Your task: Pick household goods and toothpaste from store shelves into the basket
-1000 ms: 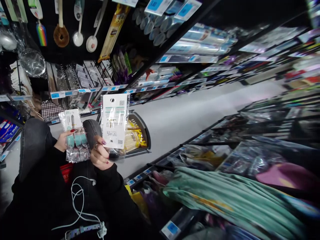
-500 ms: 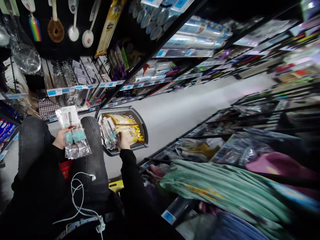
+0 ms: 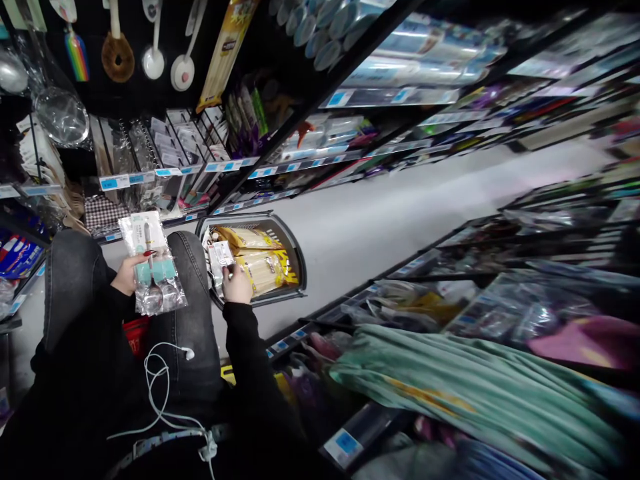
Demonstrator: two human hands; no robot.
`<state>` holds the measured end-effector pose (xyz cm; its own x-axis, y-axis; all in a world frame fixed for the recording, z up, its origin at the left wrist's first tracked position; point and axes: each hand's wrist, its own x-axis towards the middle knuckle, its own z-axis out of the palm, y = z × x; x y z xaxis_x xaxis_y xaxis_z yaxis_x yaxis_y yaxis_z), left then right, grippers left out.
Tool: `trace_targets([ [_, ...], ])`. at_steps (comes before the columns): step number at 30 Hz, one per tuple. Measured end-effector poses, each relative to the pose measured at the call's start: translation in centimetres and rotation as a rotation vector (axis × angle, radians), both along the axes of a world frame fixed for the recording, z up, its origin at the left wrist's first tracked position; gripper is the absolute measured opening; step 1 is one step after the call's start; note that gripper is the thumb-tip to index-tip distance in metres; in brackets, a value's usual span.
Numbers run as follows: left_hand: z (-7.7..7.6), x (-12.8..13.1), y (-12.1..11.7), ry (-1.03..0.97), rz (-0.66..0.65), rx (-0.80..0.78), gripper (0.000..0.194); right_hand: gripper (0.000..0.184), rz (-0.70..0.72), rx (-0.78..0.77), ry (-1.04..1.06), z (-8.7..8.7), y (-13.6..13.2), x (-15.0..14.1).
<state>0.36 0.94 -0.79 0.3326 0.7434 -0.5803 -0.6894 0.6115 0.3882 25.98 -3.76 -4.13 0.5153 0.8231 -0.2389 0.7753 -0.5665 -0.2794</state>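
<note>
My left hand [image 3: 127,275] is closed on the edge of clear spoon packs [image 3: 153,267] with a white and teal card, held over my knees. The metal spoon bowls show at their lower end. My right hand [image 3: 237,285] reaches into a dark shopping basket [image 3: 302,261] on the floor. Its curled fingers are at the lower edge of a white packet [image 3: 219,259], which lies at the basket's left side. Yellow packs of pale sticks [image 3: 264,270] lie beside that packet, to its right.
A shelf with hanging brushes [image 3: 117,57] and a ladle-like strainer [image 3: 61,117] stands ahead. Low racks with a green cloth item [image 3: 450,373] line the right. The pale aisle floor [image 3: 370,220] runs between. White earphones [image 3: 187,353] dangle over my lap.
My right hand has shifted left and a little up within the basket. The teal-marked pack by its fingers no longer shows; a white packet face does. My left hand keeps its spoon packs.
</note>
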Motion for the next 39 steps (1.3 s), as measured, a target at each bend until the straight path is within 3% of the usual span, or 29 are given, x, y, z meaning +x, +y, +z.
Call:
trace_targets([
  [4,0.4,0.5,-0.1,0.029,0.008,0.015,0.016,0.031,0.319,0.332,0.460,4.9,-0.1,-5.4],
  [6,0.6,0.7,-0.2,0.040,0.025,0.029,0.014,0.033,0.440,0.338,0.549,6.8,0.5,-7.9],
  [8,0.6,0.7,-0.3,0.052,0.038,0.039,0.016,0.041,0.503,0.289,0.505,7.7,1.3,-9.9],
  [11,0.3,0.6,-0.3,0.060,0.053,0.047,0.018,0.052,0.491,0.223,0.428,7.5,2.4,-11.7],
  [19,-0.3,0.5,-0.2,0.029,0.021,0.004,0.010,0.042,0.361,0.163,0.598,6.9,2.9,-10.8],
  [31,-0.1,0.4,-0.5,0.052,-0.006,0.017,0.026,0.036,0.195,0.363,0.667,6.2,2.7,-7.7],
  [36,-0.2,0.6,-0.6,0.063,0.001,0.031,0.024,0.037,0.157,0.411,0.868,5.2,2.0,-8.8],
  [39,-0.2,0.7,-0.6,0.070,0.026,0.049,0.026,0.039,0.116,0.446,0.882,4.6,1.3,-10.2],
])
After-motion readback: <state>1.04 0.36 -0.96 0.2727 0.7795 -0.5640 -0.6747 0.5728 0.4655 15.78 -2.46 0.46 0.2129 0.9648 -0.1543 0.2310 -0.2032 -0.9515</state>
